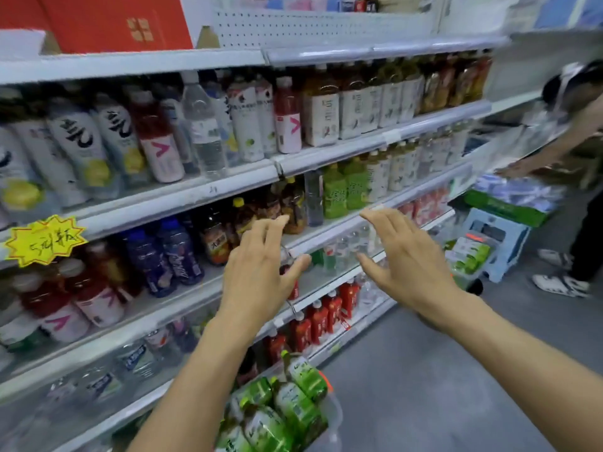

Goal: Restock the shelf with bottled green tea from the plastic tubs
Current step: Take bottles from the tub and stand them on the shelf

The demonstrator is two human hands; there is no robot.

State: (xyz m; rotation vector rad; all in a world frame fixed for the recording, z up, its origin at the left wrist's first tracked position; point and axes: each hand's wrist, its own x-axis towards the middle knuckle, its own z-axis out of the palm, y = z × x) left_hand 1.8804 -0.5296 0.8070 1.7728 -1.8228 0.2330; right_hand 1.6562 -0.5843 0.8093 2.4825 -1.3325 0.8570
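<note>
Green tea bottles (344, 190) with green labels stand on the middle shelf (326, 226), right of a clear bottle and brown tea bottles. My left hand (261, 272) and my right hand (404, 256) hover in front of that shelf's edge, fingers spread, holding nothing. Below my arms, a clear plastic tub (332, 419) on the floor holds several green tea bottles (293, 409). A second tub (473, 256) with green bottles sits further down the aisle.
Shelves full of drink bottles run along the left. A yellow starburst price tag (42, 239) hangs at the left. A light blue stool (502, 243) and a green box (509, 207) stand in the aisle, where another person (584, 190) bends over.
</note>
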